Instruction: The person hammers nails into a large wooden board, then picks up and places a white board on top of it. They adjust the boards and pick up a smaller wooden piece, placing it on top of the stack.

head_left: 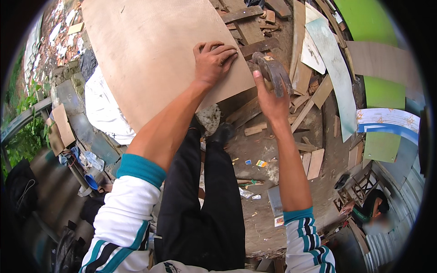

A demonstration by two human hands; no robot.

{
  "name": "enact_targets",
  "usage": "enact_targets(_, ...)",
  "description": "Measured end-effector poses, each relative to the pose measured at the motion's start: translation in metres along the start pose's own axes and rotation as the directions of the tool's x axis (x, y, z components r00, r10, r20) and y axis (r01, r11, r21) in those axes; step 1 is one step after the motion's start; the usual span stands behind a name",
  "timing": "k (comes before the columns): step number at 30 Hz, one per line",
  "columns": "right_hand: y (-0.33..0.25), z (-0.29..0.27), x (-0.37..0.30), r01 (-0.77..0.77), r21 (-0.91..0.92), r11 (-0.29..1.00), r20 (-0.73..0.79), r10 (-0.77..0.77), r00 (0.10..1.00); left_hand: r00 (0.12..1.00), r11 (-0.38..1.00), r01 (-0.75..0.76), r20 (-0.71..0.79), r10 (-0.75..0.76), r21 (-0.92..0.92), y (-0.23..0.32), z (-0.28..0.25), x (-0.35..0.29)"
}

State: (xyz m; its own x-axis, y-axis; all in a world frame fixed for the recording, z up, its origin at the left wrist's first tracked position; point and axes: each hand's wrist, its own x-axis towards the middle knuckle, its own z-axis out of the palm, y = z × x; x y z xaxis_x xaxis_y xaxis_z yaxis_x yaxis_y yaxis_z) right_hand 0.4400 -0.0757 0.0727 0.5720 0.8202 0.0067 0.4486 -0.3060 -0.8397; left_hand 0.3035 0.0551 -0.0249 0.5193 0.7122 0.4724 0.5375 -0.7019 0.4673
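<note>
1. The left hand [213, 66] rests on the brown board [150, 54], near its right edge. Its fingers are bent and close together, the tips toward the edge; I cannot tell if they pinch something small.
2. The right hand [274, 102] is closed around the hammer [275, 75], with the thumb pointing up along it. The dark head stands just beside the board's right edge, apart from the left hand.
3. The left forearm [168, 123] crosses over the lower part of the board; the right forearm [291, 168] goes nearly straight upward, outside it.
4. The board lies in front of both legs, and a pale stone [209, 119] shows below its lower corner.
5. Beyond the right edge, wood scraps [250, 32] are lying crosswise and crowd the ground near the hammer. A pale curved strip [334, 68] lies farther right.
6. At the board's left is a white cloth [102, 104].
7. At far right is a green panel [371, 20]; below, another person [375, 202] is near a wooden frame [364, 186].
</note>
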Motion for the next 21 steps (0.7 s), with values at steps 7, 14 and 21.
enact_targets(7,-0.016,0.023,0.018,-0.138,-0.010,0.990,0.121,0.138,0.983,1.000,1.000,0.010,-0.001,-0.010,-0.015,-0.002,0.001,-0.002)
enact_targets(14,-0.008,0.033,0.023,-0.031,-0.064,0.998,0.102,0.037,0.994,0.999,0.999,0.036,0.001,-0.036,-0.041,-0.002,-0.003,-0.004)
enact_targets(21,-0.004,0.030,0.028,-0.007,-0.169,0.986,0.181,0.038,0.983,0.999,0.997,0.036,0.004,-0.035,-0.075,0.000,-0.002,-0.002)
